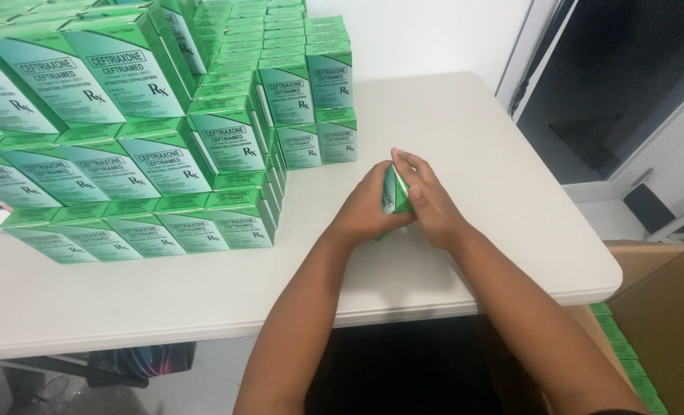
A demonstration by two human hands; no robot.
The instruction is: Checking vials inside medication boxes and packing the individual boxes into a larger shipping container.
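A small green carton [393,192] is held between both hands above the white table [472,131]. My left hand [366,207] wraps its left side and my right hand [428,198] covers its right side, so only a narrow strip of the carton shows. Just left of my hands stands a tall stepped stack of matching green cartons [165,131], several rows high and deep, its nearest corner a short way from my left hand.
An open cardboard box [664,307] stands on the floor at the lower right, with green cartons [626,353] along its inner edge. The table's front edge runs just below my forearms. A dark doorway [626,84] lies beyond the table's right end.
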